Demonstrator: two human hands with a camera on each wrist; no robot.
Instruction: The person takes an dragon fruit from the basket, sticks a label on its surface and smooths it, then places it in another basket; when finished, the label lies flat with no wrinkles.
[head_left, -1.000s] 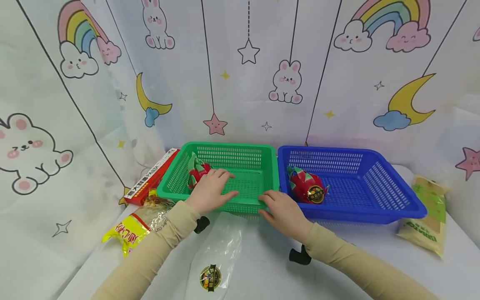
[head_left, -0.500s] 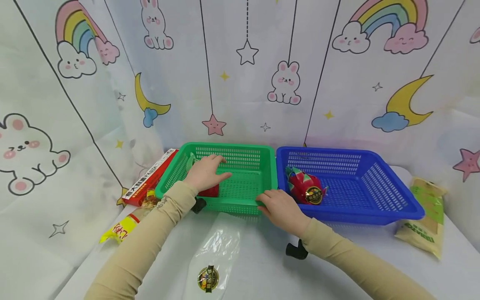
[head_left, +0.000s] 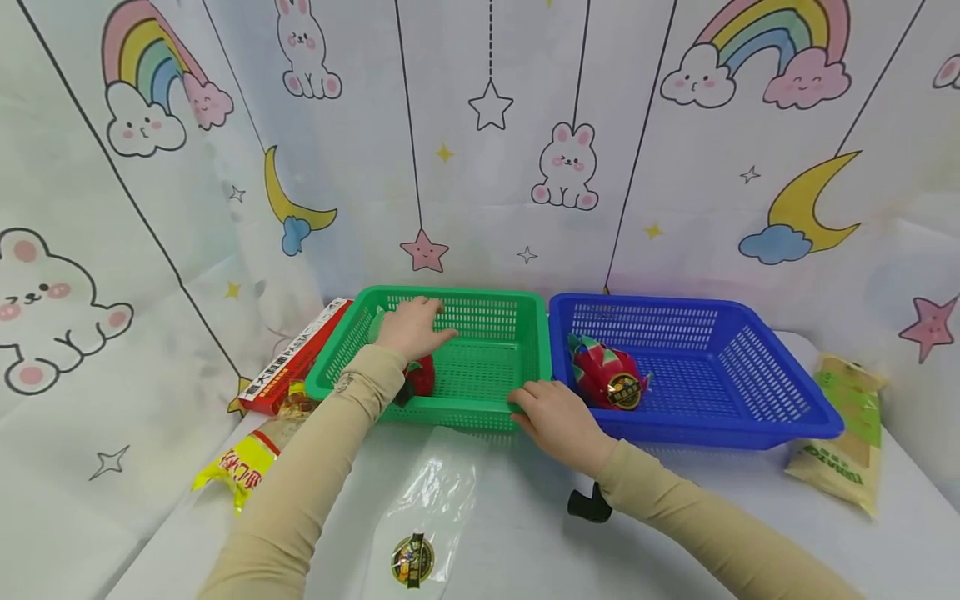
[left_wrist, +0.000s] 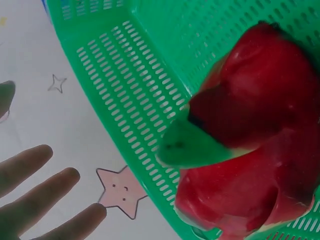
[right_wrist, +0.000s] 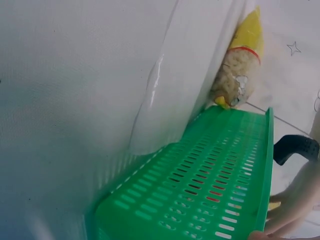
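Observation:
My left hand (head_left: 412, 329) is over the left part of the green basket (head_left: 543, 333), above a red dragon fruit (head_left: 423, 377) with green tips. In the left wrist view its fingers (left_wrist: 47, 197) are spread, with nothing between them, and the dragon fruit (left_wrist: 260, 90) lies in the basket. My right hand (head_left: 558, 421) grips the front rim of the green basket near its right corner; in the right wrist view only a fingertip (right_wrist: 257, 235) shows at that rim. Another dragon fruit (head_left: 607, 373), bearing a round dark label, lies in the blue basket (head_left: 787, 408).
A clear plastic bag (head_left: 427, 500) with a round sticker lies in front of the green basket. Left of it are a red pasta box (head_left: 300, 358) and a yellow-ended food bag (head_left: 251, 462). A beige and green packet (head_left: 847, 433) lies at the right. A patterned curtain (head_left: 487, 183) hangs behind.
My left hand has moved slightly farther back and left over the green basket; the dragon fruit beneath shows more on its right side. My right hand has stayed at the rim.

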